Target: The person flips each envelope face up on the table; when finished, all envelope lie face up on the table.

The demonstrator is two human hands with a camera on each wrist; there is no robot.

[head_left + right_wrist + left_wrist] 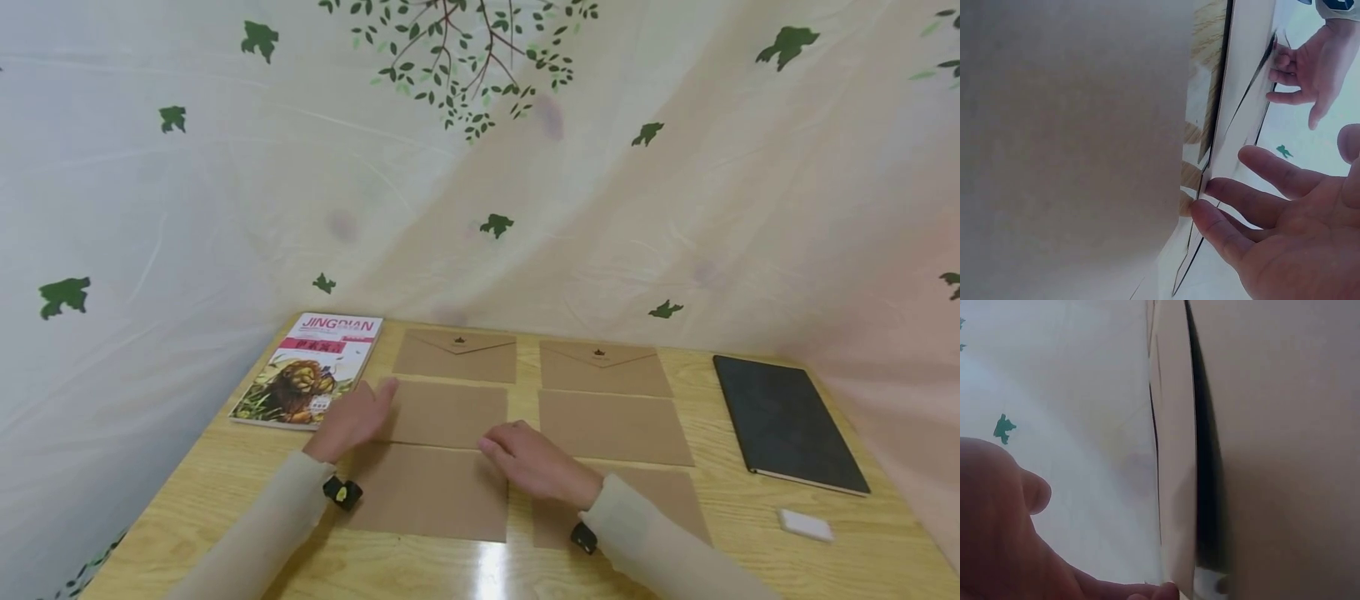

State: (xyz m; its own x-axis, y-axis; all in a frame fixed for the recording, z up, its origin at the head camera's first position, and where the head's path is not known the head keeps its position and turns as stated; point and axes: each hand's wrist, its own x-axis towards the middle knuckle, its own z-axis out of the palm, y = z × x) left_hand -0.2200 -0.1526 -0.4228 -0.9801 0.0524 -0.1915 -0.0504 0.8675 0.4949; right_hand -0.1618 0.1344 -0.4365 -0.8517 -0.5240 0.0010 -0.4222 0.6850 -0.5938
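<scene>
Brown kraft-paper pieces lie flat in two columns. At the back are two envelopes, left point(427, 360) and right point(600, 379), each with a pointed flap and a small crown mark. Plain brown pieces lie in front of them: a left middle piece point(450, 414) and left front piece point(431, 496), a right middle piece point(611, 427) and right front piece point(652, 496). My left hand point(352, 421) rests at the left middle piece's left edge, thumb raised. My right hand point(536, 462) is at the left column's right edge; its fingers point(1266, 200) look extended, fingertips touching paper edges.
A magazine point(300, 367) with a lion cover lies at the table's back left, beside my left hand. On the right are a black notebook point(791, 425) and a small white block point(806, 525). A leaf-patterned white curtain point(420, 267) hangs behind the wooden table point(187, 508).
</scene>
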